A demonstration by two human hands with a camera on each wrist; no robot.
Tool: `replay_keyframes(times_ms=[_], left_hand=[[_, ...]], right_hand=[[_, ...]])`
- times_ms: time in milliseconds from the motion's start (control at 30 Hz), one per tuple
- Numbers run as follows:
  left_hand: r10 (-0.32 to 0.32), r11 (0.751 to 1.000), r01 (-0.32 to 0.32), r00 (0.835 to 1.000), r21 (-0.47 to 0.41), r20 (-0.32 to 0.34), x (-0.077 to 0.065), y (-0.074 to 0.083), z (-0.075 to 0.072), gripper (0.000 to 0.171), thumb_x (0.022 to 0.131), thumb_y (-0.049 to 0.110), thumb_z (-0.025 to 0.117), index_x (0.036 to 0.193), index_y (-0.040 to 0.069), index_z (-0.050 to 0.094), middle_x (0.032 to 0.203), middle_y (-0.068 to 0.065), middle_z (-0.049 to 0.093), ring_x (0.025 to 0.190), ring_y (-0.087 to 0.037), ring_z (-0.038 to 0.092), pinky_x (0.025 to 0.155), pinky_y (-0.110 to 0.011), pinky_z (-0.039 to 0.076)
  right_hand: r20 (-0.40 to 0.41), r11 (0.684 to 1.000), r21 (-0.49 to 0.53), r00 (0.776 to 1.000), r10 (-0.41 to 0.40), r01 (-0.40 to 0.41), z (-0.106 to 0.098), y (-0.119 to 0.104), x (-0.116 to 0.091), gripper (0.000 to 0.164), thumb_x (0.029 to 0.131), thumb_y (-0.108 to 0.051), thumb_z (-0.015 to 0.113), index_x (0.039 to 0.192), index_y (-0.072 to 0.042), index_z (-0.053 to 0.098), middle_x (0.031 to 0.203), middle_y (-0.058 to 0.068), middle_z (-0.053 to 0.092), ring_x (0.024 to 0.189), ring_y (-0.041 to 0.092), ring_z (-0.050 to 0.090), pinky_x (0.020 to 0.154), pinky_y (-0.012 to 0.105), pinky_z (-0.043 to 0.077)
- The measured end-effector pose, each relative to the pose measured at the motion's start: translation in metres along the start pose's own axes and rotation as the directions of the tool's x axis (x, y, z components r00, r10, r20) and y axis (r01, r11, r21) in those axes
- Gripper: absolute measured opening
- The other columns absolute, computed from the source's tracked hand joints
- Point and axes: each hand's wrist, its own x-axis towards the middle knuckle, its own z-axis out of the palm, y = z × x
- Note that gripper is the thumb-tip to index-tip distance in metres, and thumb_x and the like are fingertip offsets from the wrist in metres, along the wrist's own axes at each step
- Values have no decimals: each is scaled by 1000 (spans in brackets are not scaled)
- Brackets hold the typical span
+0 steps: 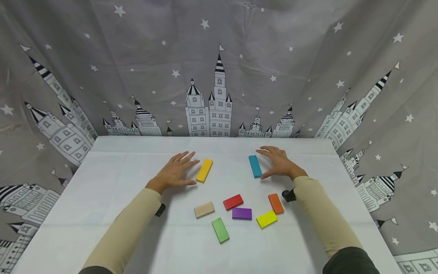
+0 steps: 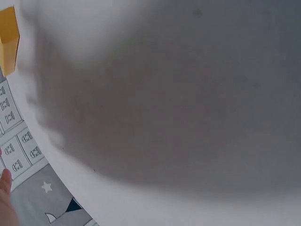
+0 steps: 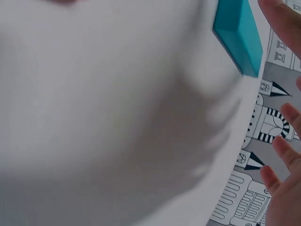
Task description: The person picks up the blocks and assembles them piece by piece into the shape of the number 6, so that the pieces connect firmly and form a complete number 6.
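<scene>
In the head view my left hand point(image 1: 176, 170) is spread over the table's left half, its thumb and fingers pointing at an orange-yellow block point(image 1: 204, 171) and holding nothing. That same block point(image 2: 8, 41) shows at the left wrist view's upper left edge. My right hand point(image 1: 278, 163) hovers beside a blue block point(image 1: 254, 166), thumb near the block's lower end and fingers by its top; whether they touch is hard to tell. In the right wrist view the blue block point(image 3: 239, 37) lies close to the spread fingers point(image 3: 284, 23).
Nearer me on the white table point(image 1: 113, 182) lie flat blocks: beige point(image 1: 204, 210), red point(image 1: 233, 202), purple point(image 1: 242, 214), green point(image 1: 220, 230), yellow point(image 1: 267, 219) and orange point(image 1: 275, 203). Red almost meets purple. Behind the table hangs a grey castle-print curtain point(image 1: 143, 45).
</scene>
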Motion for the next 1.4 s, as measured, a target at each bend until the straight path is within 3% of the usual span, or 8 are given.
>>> replay_keyframes(times_ms=[500, 800, 1033, 1400], left_hand=[[12, 1000, -11, 995, -10, 96, 19, 15, 12, 75, 85, 53, 65, 146, 14, 44, 156, -9, 30, 144, -36, 20, 115, -57, 13], [32, 999, -32, 993, -2, 111, 23, 18, 18, 66, 88, 43, 65, 144, 14, 46, 154, -10, 35, 141, -36, 26, 113, -57, 19], [29, 1000, -30, 990, 1, 136, 25, 18, 17, 69, 89, 43, 63, 147, 12, 42, 154, -9, 35, 141, -36, 27, 113, -56, 19], [95, 995, -99, 987, 19, 131, 25, 15, 17, 67, 92, 43, 61, 144, 5, 43, 153, -13, 35, 141, -35, 30, 112, -56, 20]], right_hand=[[9, 996, 93, 1000, -3, 2, 16, -3, 10, 98, 67, -33, 89, 148, -13, 39, 154, 14, 30, 142, 38, 22, 110, 63, 17], [51, 993, 119, 999, 7, -13, 20, -3, 12, 95, 69, -31, 87, 148, -12, 38, 154, 15, 30, 141, 39, 23, 110, 63, 19], [63, 990, 138, 998, 17, -26, 19, -1, 17, 93, 71, -31, 85, 148, -11, 37, 154, 15, 30, 141, 39, 23, 110, 62, 20], [128, 982, 181, 991, 35, -58, 19, 1, 23, 88, 73, -25, 82, 147, -10, 37, 155, 16, 29, 138, 40, 26, 111, 64, 18]])
